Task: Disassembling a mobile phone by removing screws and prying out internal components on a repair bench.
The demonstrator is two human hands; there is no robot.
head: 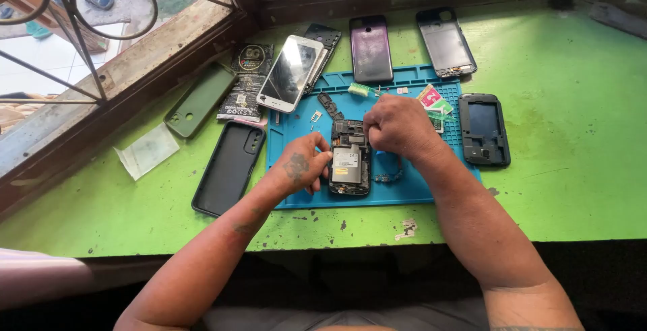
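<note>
At frame centre, the left hand (304,164) pinches the opened phone's (350,158) edge. The right hand (399,125) is clenched over its top, on the blue mat (404,189).

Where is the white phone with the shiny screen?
The white phone lies tilted at the blue mat's upper-left corner, left of the purple phone back, overlapping a black phone back.

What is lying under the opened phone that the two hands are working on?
The opened phone lies on a blue mat on the green table. The mat directly beneath it is covered.
</note>
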